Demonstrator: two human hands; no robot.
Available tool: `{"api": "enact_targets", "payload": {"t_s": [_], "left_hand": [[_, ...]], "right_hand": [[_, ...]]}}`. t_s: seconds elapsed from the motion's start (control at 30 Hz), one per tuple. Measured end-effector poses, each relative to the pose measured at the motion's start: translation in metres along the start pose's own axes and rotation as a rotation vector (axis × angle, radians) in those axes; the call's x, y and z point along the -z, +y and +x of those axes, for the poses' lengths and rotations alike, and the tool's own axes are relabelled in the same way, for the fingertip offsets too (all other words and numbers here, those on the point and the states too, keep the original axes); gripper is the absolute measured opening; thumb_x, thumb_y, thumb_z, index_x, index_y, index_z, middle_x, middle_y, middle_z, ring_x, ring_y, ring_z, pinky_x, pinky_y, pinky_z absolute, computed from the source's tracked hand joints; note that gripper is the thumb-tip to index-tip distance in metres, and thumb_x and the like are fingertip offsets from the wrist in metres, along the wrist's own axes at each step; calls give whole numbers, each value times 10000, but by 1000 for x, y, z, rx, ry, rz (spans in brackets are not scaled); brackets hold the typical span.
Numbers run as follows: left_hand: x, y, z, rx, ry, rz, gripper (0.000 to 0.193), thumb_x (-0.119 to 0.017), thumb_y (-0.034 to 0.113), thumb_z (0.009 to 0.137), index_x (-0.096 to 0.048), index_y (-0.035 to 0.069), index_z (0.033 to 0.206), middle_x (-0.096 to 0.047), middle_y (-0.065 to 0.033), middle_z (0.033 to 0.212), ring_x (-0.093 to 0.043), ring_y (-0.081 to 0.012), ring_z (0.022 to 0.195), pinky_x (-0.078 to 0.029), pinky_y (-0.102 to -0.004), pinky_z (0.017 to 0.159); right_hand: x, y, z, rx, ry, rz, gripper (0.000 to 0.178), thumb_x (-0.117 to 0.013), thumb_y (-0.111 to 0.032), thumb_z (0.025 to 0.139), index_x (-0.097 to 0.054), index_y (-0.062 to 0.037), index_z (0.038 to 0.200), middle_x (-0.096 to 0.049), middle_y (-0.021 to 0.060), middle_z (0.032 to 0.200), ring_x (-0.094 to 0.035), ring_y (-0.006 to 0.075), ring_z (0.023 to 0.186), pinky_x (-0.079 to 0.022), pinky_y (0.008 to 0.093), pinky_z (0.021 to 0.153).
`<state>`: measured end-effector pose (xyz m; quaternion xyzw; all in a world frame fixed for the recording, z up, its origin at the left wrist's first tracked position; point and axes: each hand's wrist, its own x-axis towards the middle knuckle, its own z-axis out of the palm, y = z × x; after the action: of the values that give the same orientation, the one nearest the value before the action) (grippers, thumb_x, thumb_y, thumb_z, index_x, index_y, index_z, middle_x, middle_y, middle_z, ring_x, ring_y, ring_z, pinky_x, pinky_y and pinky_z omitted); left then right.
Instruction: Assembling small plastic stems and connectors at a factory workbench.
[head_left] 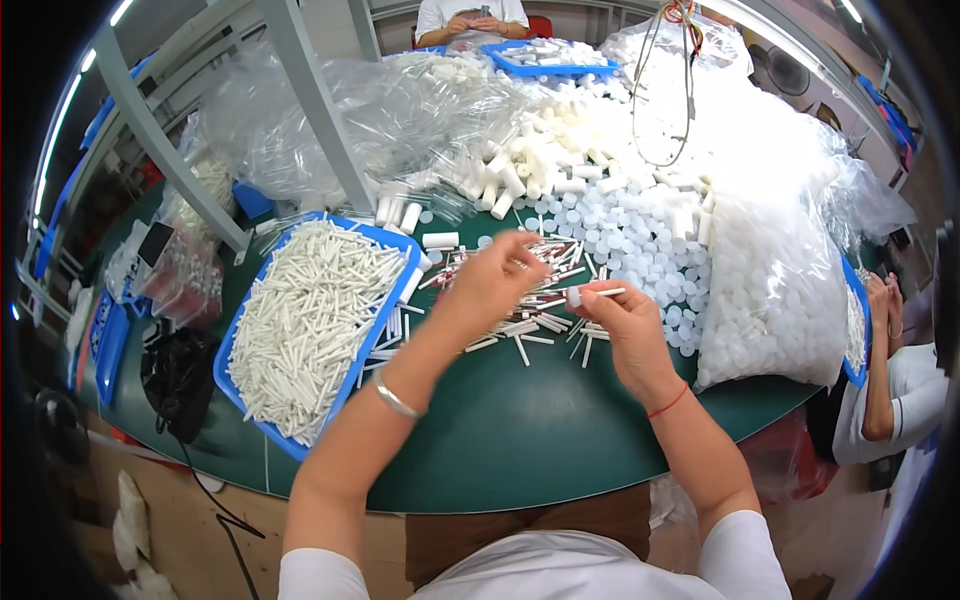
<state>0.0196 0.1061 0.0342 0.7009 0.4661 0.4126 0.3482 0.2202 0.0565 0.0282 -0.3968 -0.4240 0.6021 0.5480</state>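
1. The right hand point(628, 325) is held over the middle of the worktop point(520, 430), its fingers pinching a white stick point(611, 291) with a translucent cap point(573, 296) at the fingertips. The cap faces the left hand, perhaps to let both hands work on it; whether cap and stick are joined I cannot tell.

2. The left hand point(490, 287) hangs just beside it, fingers curled and blurred. I cannot tell whether they grip anything; being so near suggests shared work.

3. Below and between the hands lies a loose heap of sticks point(537, 318), some with dark red parts, set back from the worktop's near edge, probably so pieces dropped or picked travel little.

4. A blue tray point(386, 312) heaped with white sticks stands toward the worktop's left end, near its front edge, seemingly for the left hand's easy reach.

5. Loose caps point(618, 228) spread beyond the right hand, and a clear bag point(770, 310) full of similar pieces rests by the worktop's right front edge, likely as supply on that side.
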Motion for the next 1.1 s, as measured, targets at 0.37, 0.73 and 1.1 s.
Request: {"api": "enact_targets", "payload": {"t_s": [0.37,0.73,1.1], "left_hand": [[84,-76,50,-9,0,882,211,-645,208,826,-674,52,965,-650,-146,942,-613,-326,901,-493,-395,772],[-20,24,-57,-63,66,77,271,-664,129,879,-641,15,1124,-677,-55,826,-596,-56,615,-470,-217,549],[-4,13,-60,516,-137,-683,293,-619,220,925,-672,17,1129,-676,-37,855,-564,-56,569,-467,-187,502]], "right_hand": [[1,-9,3,-14,41,82,170,-599,-149,933,-602,1,1010,-644,79,966,-646,165,874,-513,288,798],[-7,15,-5,474,-66,-545,152,-648,-47,877,-670,-4,1022,-673,74,899,-610,113,758,-477,235,651],[-11,18,-6,850,-167,-773,143,-671,-1,829,-655,10,971,-651,110,921,-632,197,754,-494,262,629]]}}
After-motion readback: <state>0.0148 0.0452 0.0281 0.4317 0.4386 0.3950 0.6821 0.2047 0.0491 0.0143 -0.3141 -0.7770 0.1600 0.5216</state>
